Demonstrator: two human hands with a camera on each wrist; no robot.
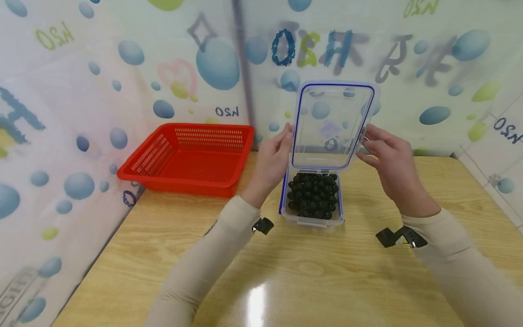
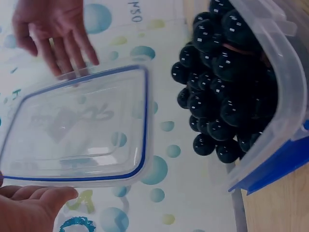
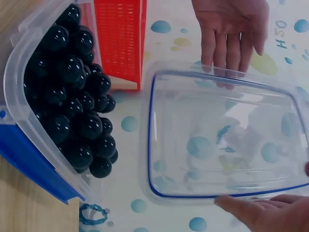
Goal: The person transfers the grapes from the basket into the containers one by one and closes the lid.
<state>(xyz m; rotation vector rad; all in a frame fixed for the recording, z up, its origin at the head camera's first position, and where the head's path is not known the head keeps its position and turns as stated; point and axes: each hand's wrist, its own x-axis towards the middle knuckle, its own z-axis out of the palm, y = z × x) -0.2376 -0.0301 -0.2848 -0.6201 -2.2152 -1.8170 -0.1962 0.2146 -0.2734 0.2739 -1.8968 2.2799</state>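
Note:
A clear lid with a blue seal stands tilted up at the far end of a clear plastic container. My left hand grips the lid's left edge. On the opposite edge, my right hand pinches with thumb and fingers. In the left wrist view, the right hand's fingers reach behind the lid's edge. Glossy black grapes fill the container below. A blue side clip hangs folded out from the container's wall.
A red slotted plastic basket stands left of the container, at the back of the wood-grain table. Close behind the table is a wall covering printed with blue and green spots. Both wrists carry black straps with small devices.

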